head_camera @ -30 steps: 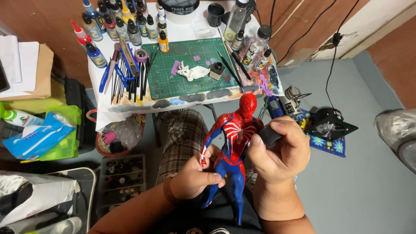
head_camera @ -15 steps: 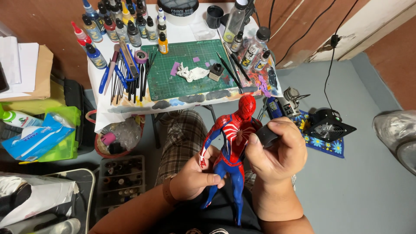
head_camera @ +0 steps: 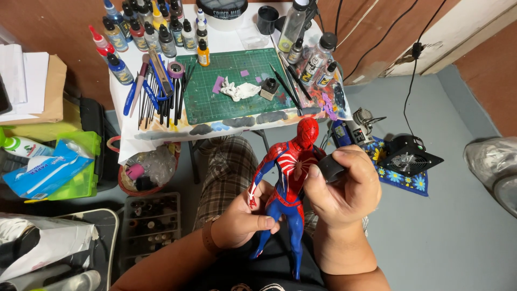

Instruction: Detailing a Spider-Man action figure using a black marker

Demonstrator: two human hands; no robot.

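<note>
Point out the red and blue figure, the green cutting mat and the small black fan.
red and blue figure (head_camera: 291, 167): head view, chest.
green cutting mat (head_camera: 212, 102): head view, bare left part.
small black fan (head_camera: 410, 158): head view, grille.

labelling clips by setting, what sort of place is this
Probably a home hobby corner for painting models: a small table with a green cutting mat, rows of paint bottles and brushes, and a red and blue figure held in both hands.

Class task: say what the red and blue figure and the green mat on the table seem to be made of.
Red and blue figure: likely hard painted plastic, going by its glossy highlights and crisp moulded lines. Green mat: probably matte rubbery vinyl, flat with a printed grid, like a cutting mat.
</note>
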